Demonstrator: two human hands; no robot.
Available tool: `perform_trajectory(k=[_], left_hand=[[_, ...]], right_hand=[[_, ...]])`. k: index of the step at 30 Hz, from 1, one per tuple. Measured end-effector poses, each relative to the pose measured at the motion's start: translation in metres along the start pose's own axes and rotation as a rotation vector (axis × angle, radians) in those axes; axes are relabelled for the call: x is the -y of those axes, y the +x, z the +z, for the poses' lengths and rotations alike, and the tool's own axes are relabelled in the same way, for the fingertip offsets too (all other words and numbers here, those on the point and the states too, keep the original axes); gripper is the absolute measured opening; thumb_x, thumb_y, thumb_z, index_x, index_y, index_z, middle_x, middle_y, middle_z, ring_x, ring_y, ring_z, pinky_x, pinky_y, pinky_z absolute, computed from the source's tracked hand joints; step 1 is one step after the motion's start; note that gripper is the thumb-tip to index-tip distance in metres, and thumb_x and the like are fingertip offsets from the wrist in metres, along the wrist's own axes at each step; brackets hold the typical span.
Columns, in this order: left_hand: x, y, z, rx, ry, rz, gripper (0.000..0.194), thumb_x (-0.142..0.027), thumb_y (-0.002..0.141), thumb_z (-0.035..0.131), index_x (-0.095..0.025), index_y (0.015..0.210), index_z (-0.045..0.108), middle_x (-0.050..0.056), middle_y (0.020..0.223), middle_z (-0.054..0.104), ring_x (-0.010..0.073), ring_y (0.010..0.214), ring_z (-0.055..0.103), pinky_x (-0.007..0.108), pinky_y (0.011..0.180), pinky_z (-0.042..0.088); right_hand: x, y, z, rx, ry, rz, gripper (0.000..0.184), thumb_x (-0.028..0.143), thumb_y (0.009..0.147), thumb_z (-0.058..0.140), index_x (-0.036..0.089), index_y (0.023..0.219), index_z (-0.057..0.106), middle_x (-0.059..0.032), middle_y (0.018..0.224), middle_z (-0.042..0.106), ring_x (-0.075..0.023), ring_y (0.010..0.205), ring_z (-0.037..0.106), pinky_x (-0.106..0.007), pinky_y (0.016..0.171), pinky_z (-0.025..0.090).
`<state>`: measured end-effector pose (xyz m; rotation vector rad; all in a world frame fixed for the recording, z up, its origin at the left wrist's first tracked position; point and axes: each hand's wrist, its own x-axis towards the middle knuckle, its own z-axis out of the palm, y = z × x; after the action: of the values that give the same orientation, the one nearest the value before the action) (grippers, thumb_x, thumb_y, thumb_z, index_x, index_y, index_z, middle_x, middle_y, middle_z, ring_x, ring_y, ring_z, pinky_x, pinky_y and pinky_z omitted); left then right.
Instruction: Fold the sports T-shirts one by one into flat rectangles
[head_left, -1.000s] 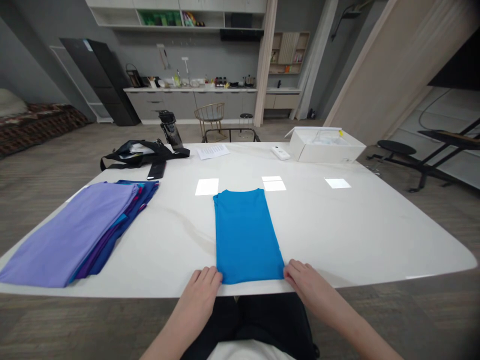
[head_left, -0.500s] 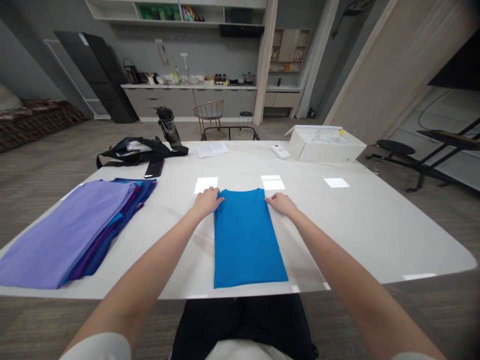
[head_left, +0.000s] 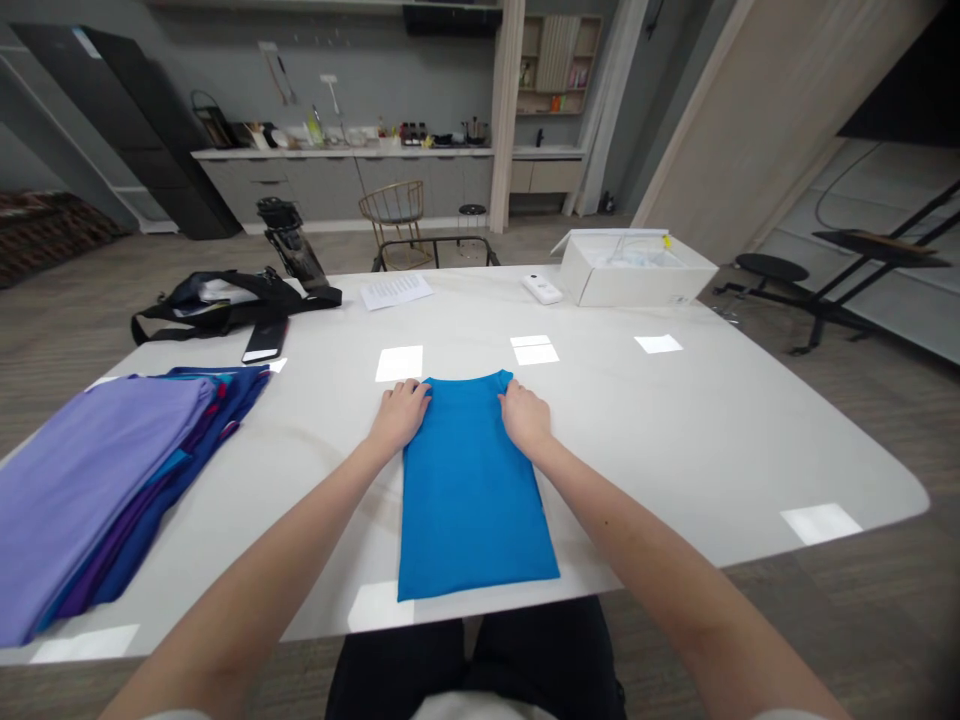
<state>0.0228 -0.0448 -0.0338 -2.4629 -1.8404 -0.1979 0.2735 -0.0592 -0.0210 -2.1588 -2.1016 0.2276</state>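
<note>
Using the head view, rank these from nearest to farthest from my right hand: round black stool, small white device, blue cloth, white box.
1. Blue cloth: at the right hand.
2. Small white device: tabletop's far side.
3. White box: right of the device.
4. Round black stool: beyond the table, right.

Left hand (head_left: 403, 412), right hand (head_left: 526, 414): moved from near to far corners of folded blue garment (head_left: 476, 490); right fingers now overlapping its edge.

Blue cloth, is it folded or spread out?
Folded: the blue cloth lies flat as a neat, narrow rectangle with straight sides, both hands at its far corners.
</note>
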Motion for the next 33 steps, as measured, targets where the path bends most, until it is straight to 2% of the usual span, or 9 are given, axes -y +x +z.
perform_trajectory(k=[3,6,14,18,23,25,28,31,33], left_hand=[[-0.027,0.009,0.0,-0.002,0.016,0.029,0.037,-0.033,0.107,0.033,-0.022,0.135,0.055,0.013,0.13,0.06,0.0293,0.118,0.054,0.043,0.096,0.042],[-0.071,0.029,0.003,-0.003,0.021,0.105,0.037,-0.032,0.106,0.033,-0.023,0.135,0.054,0.013,0.131,0.059,0.0292,0.118,0.054,0.044,0.098,0.04],[-0.223,0.137,0.021,0.004,-0.056,0.35,0.033,-0.031,0.106,0.036,-0.022,0.132,0.055,0.013,0.13,0.059,0.0294,0.116,0.055,0.045,0.095,0.038],[-0.293,0.181,0.032,-0.027,-0.102,0.394,0.031,-0.028,0.105,0.038,-0.02,0.128,0.056,0.014,0.128,0.06,0.0293,0.114,0.055,0.046,0.094,0.039],[-0.359,0.222,0.045,-0.068,-0.175,0.321,0.028,-0.026,0.105,0.04,-0.018,0.124,0.058,0.014,0.127,0.06,0.0298,0.116,0.054,0.047,0.096,0.04],[-0.377,0.24,0.049,-0.071,-0.206,0.301,0.028,-0.026,0.105,0.041,-0.017,0.124,0.059,0.015,0.127,0.061,0.0303,0.118,0.054,0.048,0.097,0.04],[-0.394,0.266,0.053,-0.046,-0.259,0.261,0.029,-0.027,0.105,0.041,-0.016,0.125,0.059,0.016,0.127,0.061,0.0306,0.118,0.055,0.049,0.099,0.04],[-0.4,0.278,0.054,-0.129,-0.312,0.215,0.035,-0.03,0.105,0.041,-0.016,0.134,0.055,0.018,0.137,0.058,0.0312,0.122,0.053,0.049,0.1,0.041],[-0.402,0.27,0.052,-0.218,-0.333,0.281,0.038,-0.031,0.105,0.041,-0.017,0.139,0.053,0.017,0.144,0.054,0.0303,0.127,0.051,0.047,0.104,0.039]], right_hand=[[-0.029,-0.004,-0.003,-0.015,-0.016,0.023,0.036,0.037,0.109,0.029,0.015,0.128,0.05,-0.019,0.111,0.071,-0.03,0.103,0.069,-0.037,0.084,0.048],[-0.076,-0.007,-0.014,-0.036,-0.016,0.086,0.034,0.037,0.108,0.031,0.017,0.127,0.05,-0.0175,0.112,0.072,-0.0296,0.102,0.069,-0.036,0.083,0.047],[-0.245,-0.006,-0.046,-0.082,0.007,0.296,0.033,0.044,0.107,0.038,0.021,0.121,0.055,-0.0129,0.112,0.073,-0.0293,0.102,0.068,-0.034,0.078,0.045],[-0.329,0.021,-0.058,-0.079,0.046,0.365,0.034,0.047,0.104,0.043,0.022,0.123,0.058,-0.0117,0.113,0.073,-0.029,0.104,0.066,-0.033,0.078,0.045],[-0.414,0.092,-0.075,-0.065,0.049,0.426,0.032,0.045,0.1,0.052,0.024,0.121,0.062,-0.0112,0.118,0.072,-0.0294,0.108,0.064,-0.038,0.087,0.046],[-0.436,0.122,-0.08,-0.066,0.065,0.479,0.032,0.046,0.099,0.053,0.025,0.121,0.063,-0.0111,0.122,0.07,-0.0306,0.112,0.062,-0.044,0.093,0.045],[-0.45,0.154,-0.082,-0.103,0.069,0.551,0.033,0.047,0.1,0.052,0.026,0.123,0.063,-0.0116,0.126,0.067,-0.0327,0.117,0.059,-0.055,0.099,0.041],[-0.447,0.16,-0.078,-0.191,0.045,0.553,0.038,0.05,0.1,0.049,0.027,0.127,0.062,-0.0141,0.133,0.061,-0.0349,0.122,0.054,-0.062,0.1,0.039],[-0.44,0.148,-0.075,-0.268,0.038,0.516,0.044,0.052,0.098,0.05,0.025,0.133,0.058,-0.0164,0.138,0.056,-0.0363,0.126,0.05,-0.062,0.101,0.039]])
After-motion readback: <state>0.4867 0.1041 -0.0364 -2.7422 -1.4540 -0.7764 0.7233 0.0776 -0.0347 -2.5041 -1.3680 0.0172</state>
